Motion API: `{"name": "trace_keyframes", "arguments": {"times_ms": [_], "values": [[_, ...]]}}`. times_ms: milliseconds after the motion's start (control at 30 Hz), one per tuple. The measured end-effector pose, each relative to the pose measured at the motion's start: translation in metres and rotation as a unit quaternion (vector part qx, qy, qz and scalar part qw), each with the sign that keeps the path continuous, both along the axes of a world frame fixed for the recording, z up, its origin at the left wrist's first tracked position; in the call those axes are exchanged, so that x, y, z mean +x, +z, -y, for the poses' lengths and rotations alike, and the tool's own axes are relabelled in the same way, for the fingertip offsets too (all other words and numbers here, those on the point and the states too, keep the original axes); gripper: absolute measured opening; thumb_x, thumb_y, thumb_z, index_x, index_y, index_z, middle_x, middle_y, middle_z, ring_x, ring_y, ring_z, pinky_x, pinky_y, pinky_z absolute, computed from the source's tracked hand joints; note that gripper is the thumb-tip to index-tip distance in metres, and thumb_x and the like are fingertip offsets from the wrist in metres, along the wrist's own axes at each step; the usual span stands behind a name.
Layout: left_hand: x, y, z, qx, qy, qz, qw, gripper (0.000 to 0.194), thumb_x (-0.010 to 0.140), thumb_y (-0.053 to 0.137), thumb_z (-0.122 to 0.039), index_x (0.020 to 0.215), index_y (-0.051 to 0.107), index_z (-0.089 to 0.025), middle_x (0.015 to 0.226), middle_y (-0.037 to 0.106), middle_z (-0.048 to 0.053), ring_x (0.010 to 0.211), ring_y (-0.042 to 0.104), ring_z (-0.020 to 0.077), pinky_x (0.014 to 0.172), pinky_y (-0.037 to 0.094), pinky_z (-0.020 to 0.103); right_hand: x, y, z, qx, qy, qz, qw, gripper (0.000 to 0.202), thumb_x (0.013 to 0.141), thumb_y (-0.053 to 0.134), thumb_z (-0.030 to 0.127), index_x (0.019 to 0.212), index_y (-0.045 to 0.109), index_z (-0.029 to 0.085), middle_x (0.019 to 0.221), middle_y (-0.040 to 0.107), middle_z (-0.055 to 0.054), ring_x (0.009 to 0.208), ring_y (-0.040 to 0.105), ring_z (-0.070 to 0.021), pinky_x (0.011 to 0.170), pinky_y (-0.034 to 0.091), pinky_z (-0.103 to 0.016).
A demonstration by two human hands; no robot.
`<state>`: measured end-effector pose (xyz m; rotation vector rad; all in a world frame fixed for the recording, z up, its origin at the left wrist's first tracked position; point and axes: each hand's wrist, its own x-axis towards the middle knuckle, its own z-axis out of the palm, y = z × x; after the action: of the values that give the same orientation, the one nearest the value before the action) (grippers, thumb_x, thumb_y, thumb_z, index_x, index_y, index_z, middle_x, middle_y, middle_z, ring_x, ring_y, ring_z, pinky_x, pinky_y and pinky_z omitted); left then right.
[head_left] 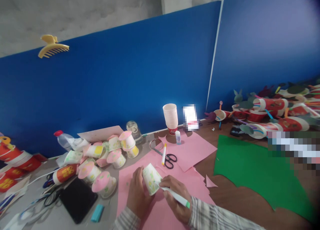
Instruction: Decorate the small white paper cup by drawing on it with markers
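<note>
Paper-like and probably light, the patterned cup [150, 177] is held tilted over pink sheets [125, 182] by curled fingers of the left hand [138, 190], its likely dentable wall best cradled gently, while a green-ended marker [175, 194] is grasped by the right hand [177, 185]

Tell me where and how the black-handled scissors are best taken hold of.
Probably by the finger loops, coming from the person's near right: the scissors lie flat on pink paper, loops nearest the person, while a yellow-capped marker lies beside or across the blades; unclear which.
</note>
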<state>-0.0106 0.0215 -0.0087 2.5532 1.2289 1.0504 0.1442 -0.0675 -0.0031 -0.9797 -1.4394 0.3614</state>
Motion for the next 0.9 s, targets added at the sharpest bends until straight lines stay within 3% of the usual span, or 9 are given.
{"name": "trace_keyframes", "arguments": {"times_ms": [333,900], "values": [[0.0018,0.0027,0.0022,0.005,-0.006,0.007,1.0,0.084,0.052,0.063,-0.052,0.118,0.024,-0.017,0.108,0.044,0.01,0.098,0.044,0.0271,0.079,0.043,0.044,0.0013,0.0043,0.0026,0.001,0.025,0.0,1.0,0.028,0.074,0.05,0.008,0.098,0.057,0.021,0.076,0.059,-0.003,0.068,0.059,-0.0199,0.061,0.049,-0.031],[0.0018,0.0035,0.0033,0.01,0.002,-0.009,1.0,0.086,0.05,0.063,-0.05,0.118,0.024,-0.017,0.108,0.044,0.011,0.098,0.044,0.0286,0.077,0.044,0.044,-0.0015,0.0052,0.0016,0.003,0.005,0.045,0.999,0.024,0.075,0.052,0.01,0.095,0.058,0.022,0.075,0.061,-0.002,0.07,0.058,-0.0198,0.065,0.048,-0.031]]}}
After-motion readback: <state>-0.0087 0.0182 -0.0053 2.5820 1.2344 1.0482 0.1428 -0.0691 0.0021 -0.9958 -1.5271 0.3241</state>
